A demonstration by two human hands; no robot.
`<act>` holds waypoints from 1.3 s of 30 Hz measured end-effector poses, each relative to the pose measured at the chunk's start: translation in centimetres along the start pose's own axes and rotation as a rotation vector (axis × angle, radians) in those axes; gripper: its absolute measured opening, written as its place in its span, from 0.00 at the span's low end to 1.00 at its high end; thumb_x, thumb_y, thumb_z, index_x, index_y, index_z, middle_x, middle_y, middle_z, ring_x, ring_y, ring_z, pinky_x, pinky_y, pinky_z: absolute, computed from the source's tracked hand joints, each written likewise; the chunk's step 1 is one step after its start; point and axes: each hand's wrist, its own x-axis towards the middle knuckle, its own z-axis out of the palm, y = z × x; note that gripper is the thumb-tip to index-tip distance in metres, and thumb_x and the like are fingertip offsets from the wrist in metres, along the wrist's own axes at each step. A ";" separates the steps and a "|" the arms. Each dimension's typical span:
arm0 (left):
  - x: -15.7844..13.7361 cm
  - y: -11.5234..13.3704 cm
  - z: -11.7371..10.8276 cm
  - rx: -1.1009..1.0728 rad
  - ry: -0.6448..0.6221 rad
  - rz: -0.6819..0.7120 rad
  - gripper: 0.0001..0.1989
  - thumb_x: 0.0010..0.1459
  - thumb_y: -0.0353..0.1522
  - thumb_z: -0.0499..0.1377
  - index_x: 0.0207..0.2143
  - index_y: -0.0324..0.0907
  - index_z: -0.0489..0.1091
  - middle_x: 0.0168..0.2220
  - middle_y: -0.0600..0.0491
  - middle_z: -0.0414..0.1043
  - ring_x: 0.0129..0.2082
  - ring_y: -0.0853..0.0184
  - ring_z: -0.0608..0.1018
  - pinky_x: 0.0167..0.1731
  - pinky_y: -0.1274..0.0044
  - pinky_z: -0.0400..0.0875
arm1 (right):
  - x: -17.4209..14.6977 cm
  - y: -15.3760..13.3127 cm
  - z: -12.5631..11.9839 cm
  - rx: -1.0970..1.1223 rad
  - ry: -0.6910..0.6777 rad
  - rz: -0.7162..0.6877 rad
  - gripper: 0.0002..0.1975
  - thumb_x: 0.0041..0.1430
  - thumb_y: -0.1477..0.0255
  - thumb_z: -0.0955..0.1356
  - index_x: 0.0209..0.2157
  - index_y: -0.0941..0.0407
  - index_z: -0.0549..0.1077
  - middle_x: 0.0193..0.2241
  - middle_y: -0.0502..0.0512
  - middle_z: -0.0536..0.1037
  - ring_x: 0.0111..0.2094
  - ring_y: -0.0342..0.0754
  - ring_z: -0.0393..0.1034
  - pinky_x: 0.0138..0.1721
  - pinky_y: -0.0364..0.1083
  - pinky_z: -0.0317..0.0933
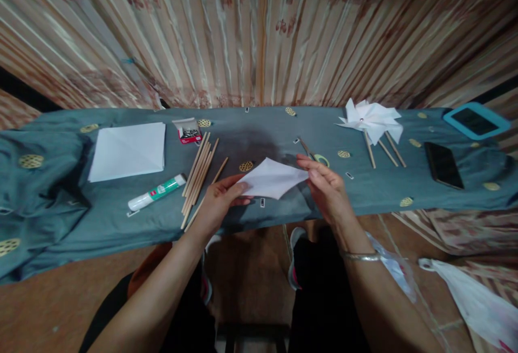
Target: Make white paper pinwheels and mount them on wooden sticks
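A white sheet of paper (pixel 275 179) is stretched between my two hands, above the front part of the cloth-covered table. My left hand (pixel 224 197) pinches its left corner, thumb on top and fingers beneath. At the opposite corner, my right hand (pixel 326 184) grips the paper between thumb and fingers. Just beyond the right hand lie scissors (pixel 319 160) with yellow-green handles. Close to the left hand is a bundle of thin wooden sticks (pixel 198 175), one lying a little apart.
A stack of white paper (pixel 127 150), a glue stick (pixel 157 193) and a red box of small metal pins (pixel 188 131) occupy the left side. White paper pinwheels (pixel 368 118) on sticks, a black phone (pixel 444 165) and a blue-framed tablet (pixel 476 120) lie right. A curtain (pixel 259 34) hangs behind.
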 end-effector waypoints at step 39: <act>3.3 3.2 -3.1 0.380 0.495 0.570 0.12 0.46 0.36 0.65 0.34 0.40 0.80 0.32 0.51 0.81 0.30 0.64 0.79 0.31 0.75 0.73 | 0.3 0.0 -2.1 0.209 0.022 0.426 0.20 0.39 0.65 0.78 0.37 0.54 0.77 0.29 0.51 0.80 0.27 0.42 0.73 0.24 0.38 0.64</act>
